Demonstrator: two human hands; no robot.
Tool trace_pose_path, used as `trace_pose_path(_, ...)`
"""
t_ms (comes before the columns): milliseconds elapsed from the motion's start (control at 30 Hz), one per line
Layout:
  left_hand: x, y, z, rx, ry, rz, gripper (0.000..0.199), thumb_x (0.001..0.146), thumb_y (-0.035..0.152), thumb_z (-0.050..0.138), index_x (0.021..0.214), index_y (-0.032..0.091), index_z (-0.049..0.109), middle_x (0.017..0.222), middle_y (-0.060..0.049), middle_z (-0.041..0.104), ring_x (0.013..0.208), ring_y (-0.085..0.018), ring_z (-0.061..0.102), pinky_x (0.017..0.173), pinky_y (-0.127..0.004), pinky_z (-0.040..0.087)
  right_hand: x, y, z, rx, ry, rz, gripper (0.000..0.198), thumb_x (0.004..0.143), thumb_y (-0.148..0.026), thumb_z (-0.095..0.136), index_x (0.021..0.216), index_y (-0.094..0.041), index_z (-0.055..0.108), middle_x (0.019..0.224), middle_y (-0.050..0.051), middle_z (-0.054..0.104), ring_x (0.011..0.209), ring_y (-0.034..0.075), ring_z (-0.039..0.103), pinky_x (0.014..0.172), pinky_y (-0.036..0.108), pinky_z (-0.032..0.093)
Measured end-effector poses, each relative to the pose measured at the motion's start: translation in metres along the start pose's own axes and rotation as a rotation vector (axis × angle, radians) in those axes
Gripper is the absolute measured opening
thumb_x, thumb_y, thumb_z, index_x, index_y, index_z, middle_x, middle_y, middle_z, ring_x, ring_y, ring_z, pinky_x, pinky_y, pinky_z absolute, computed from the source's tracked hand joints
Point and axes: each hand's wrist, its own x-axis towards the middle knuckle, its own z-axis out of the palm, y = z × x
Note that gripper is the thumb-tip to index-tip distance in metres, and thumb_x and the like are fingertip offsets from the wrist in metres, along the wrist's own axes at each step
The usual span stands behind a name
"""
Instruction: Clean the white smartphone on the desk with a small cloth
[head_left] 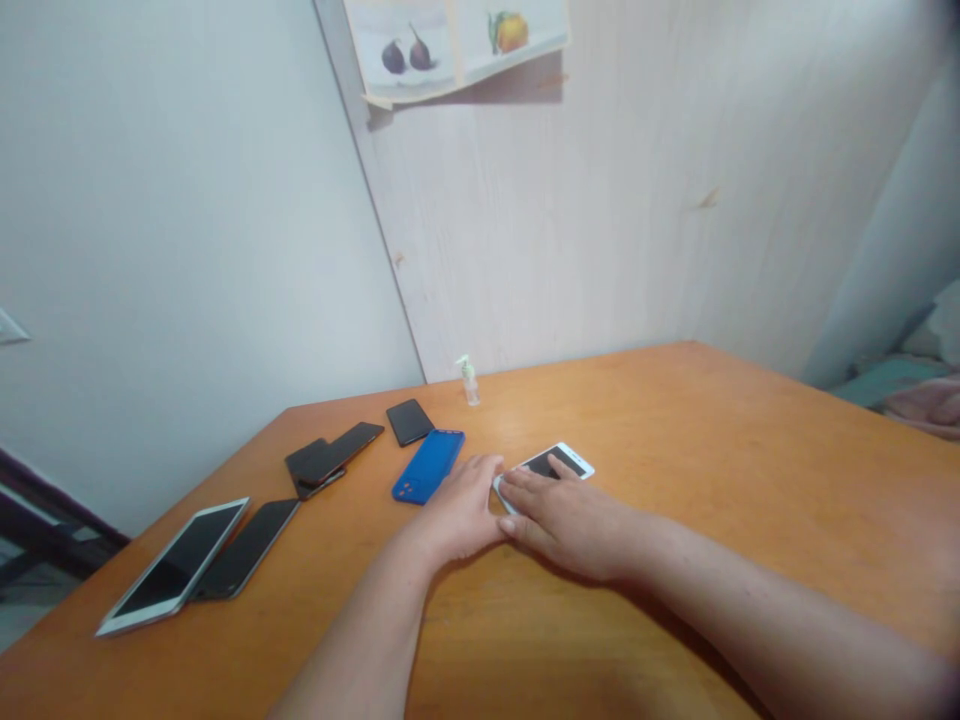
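A white smartphone with a dark screen lies on the table in front of me. My left hand is at its near left end, thumb and fingers curved around the edge. Over the screen, my right hand lies palm down with its fingers stretched across the glass, covering much of the phone. Its thumb meets the left hand's thumb. Just beyond my left hand is a blue phone case, its lower part partly hidden by that hand.
Left on the wooden table are a white tablet, a dark phone under its edge, and two overlapping dark phones. Farther back are another dark phone and a small pump bottle. A wall stands behind.
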Motion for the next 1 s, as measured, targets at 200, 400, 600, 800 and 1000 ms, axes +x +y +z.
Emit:
trace_pose_path(200,-0.002,0.007,-0.003,0.035,-0.015,-0.001,0.043,0.075,0.042,0.068,0.112,0.023,0.058,0.11,-0.008,0.062,0.104,-0.027,0.058,0.088,-0.035,0.047,-0.02,-0.006,-0.013,-0.027,-0.091,-0.048,0.042,0.102,-0.043,0.035,0.121,-0.018,0.063,0.129,0.013,0.063,0.119,0.028,0.058,0.111,0.047,0.031)
trace_pose_path(400,-0.002,0.008,-0.003,0.067,-0.017,-0.016,0.043,0.072,0.043,0.07,0.109,0.023,0.06,0.106,-0.007,0.06,0.102,-0.028,0.057,0.084,-0.034,0.047,-0.02,0.004,-0.007,-0.106,-0.021,0.095,0.054,0.098,-0.051,0.04,0.134,-0.013,0.056,0.142,0.02,0.054,0.131,0.035,0.049,0.115,0.054,0.024)
trace_pose_path(600,-0.002,0.011,-0.003,0.079,-0.036,-0.017,0.037,0.073,0.045,0.069,0.102,0.023,0.064,0.097,-0.006,0.059,0.094,-0.026,0.059,0.079,-0.032,0.048,-0.027,-0.006,-0.01,-0.042,-0.103,0.019,0.059,0.095,-0.047,0.047,0.145,-0.014,0.047,0.149,0.018,0.047,0.138,0.033,0.042,0.118,0.052,0.022)
trace_pose_path(800,-0.003,0.012,-0.005,0.08,-0.046,-0.045,0.038,0.071,0.048,0.07,0.101,0.024,0.067,0.097,-0.006,0.058,0.093,-0.026,0.059,0.078,-0.032,0.048,-0.025,0.014,-0.014,-0.124,-0.085,0.121,0.056,0.092,-0.035,0.049,0.144,-0.012,0.049,0.148,0.019,0.048,0.138,0.035,0.043,0.116,0.055,0.024)
trace_pose_path(1000,-0.003,0.014,-0.004,0.085,-0.034,-0.051,0.038,0.07,0.049,0.07,0.1,0.025,0.067,0.097,-0.006,0.058,0.092,-0.027,0.06,0.076,-0.033,0.048,-0.022,0.002,-0.016,-0.184,-0.104,0.071,0.044,0.091,-0.024,0.047,0.131,-0.014,0.059,0.134,0.017,0.06,0.124,0.032,0.056,0.111,0.049,0.035)
